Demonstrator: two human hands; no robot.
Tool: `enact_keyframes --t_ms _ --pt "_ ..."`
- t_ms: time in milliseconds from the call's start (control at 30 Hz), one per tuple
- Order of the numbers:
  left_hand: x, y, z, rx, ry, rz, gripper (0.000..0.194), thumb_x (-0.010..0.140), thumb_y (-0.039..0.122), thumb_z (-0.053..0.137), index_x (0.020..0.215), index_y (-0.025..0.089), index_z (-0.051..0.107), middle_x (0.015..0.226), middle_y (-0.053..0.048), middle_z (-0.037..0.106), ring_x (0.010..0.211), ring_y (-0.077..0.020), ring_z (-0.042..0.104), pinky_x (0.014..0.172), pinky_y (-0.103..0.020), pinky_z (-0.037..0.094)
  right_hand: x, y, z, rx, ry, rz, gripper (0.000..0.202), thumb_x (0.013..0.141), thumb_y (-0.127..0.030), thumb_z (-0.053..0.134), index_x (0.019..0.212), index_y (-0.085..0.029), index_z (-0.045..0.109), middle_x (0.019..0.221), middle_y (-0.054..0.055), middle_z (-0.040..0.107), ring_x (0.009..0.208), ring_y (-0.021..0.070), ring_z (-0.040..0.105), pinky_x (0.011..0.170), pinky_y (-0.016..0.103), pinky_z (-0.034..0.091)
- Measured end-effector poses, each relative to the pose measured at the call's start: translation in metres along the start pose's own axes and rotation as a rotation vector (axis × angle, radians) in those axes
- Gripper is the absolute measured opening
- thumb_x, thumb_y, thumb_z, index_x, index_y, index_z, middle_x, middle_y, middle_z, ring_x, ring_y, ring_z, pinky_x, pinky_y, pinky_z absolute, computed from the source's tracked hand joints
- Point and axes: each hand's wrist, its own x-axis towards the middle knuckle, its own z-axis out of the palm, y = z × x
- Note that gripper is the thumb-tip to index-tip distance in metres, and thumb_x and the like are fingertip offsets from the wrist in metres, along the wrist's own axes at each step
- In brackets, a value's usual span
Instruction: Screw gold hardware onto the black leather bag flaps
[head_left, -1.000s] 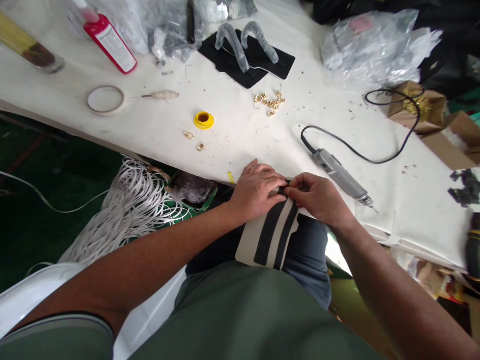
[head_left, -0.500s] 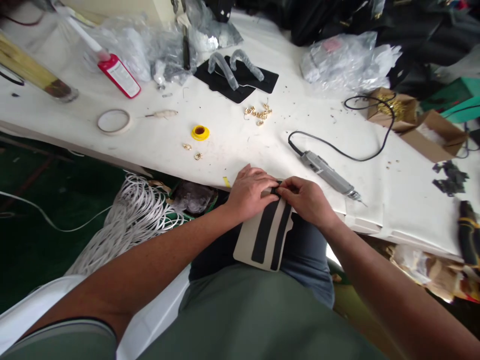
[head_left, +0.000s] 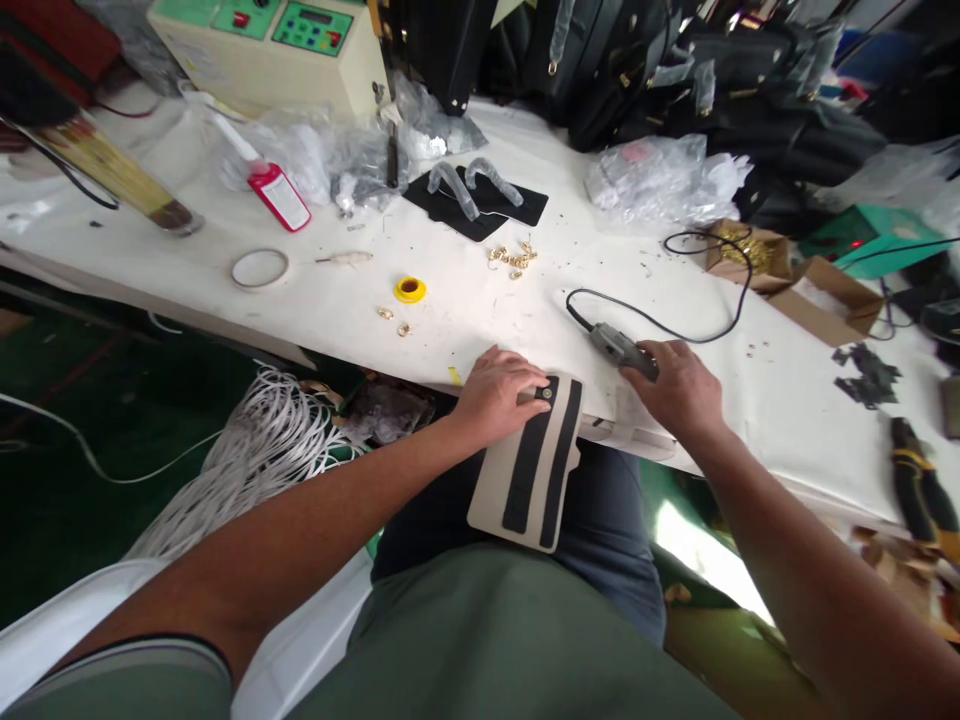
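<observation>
A flat beige panel [head_left: 495, 490] with two black strips lies from the table's front edge down over my lap. My left hand [head_left: 499, 398] grips its upper left edge, fingers on top, beside a small round metal fitting [head_left: 547, 393] on the left strip. To the right, my right hand [head_left: 679, 388] is closed around the front part of a grey corded rotary tool [head_left: 611, 342], which lies on the white table [head_left: 465, 320]; its tip is hidden by the hand.
Gold metal pieces [head_left: 513, 258], a yellow spool [head_left: 410, 290], a tape roll [head_left: 259, 268] and a red bottle [head_left: 279, 196] are on the table. Black pieces with wrapped handles [head_left: 487, 200] lie farther back. Small cardboard boxes [head_left: 827, 300] and black-yellow pliers [head_left: 922, 480] are at right.
My right hand has left the panel's top, moved right and taken hold of the rotary tool. The metal fitting is now uncovered. The view has tilted up, showing more of the back.
</observation>
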Motion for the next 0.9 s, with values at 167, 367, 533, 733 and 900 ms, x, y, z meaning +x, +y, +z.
enact_keyframes --t_ms 167,367,533,733,900 --pt "-0.002 -0.001 0.001 0.007 0.002 -0.006 0.023 0.083 0.032 0.087 0.105 0.027 0.08 0.119 0.0 0.082 0.121 -0.0272 0.067 0.121 -0.055 0.037 0.008 -0.008 -0.016 0.528 0.006 0.152 0.038 0.087 -0.053 0.063 0.105 -0.021 0.073 0.1 0.011 0.07 0.087 0.0276 0.064 0.076 0.042 0.052" --pt "-0.002 -0.001 0.003 0.0 0.019 -0.006 0.024 0.083 0.031 0.087 0.105 0.027 0.08 0.119 0.0 0.082 0.12 -0.0275 0.067 0.119 -0.054 0.039 -0.002 -0.075 -0.046 1.477 0.096 0.243 0.041 0.09 -0.062 0.053 0.103 -0.024 0.065 0.082 0.003 0.056 0.072 0.0209 0.061 0.062 0.035 0.054" --pt "-0.002 0.001 0.002 -0.003 0.016 -0.013 0.024 0.082 0.031 0.088 0.104 0.026 0.08 0.118 -0.001 0.082 0.119 -0.0278 0.066 0.12 -0.054 0.038 -0.011 -0.13 -0.039 1.349 0.263 0.112 0.038 0.083 -0.059 0.074 0.087 -0.025 0.057 0.066 -0.004 0.048 0.054 0.0154 0.054 0.051 0.03 0.05" --pt "-0.005 0.002 0.001 -0.009 0.027 -0.031 0.025 0.083 0.032 0.087 0.105 0.027 0.079 0.119 0.0 0.081 0.123 -0.0277 0.065 0.125 -0.056 0.031 -0.014 -0.148 -0.02 1.227 0.328 0.019 0.044 0.084 -0.064 0.073 0.079 -0.025 0.051 0.064 -0.003 0.054 0.052 0.0163 0.058 0.05 0.032 0.054" --pt "-0.004 0.002 0.0 -0.015 0.021 -0.04 0.026 0.083 0.034 0.087 0.106 0.026 0.078 0.119 0.0 0.081 0.123 -0.0271 0.065 0.125 -0.056 0.031 -0.013 -0.15 -0.009 1.371 0.37 -0.111 0.04 0.082 -0.051 0.083 0.076 -0.023 0.056 0.065 -0.005 0.058 0.048 0.0134 0.057 0.044 0.029 0.049"
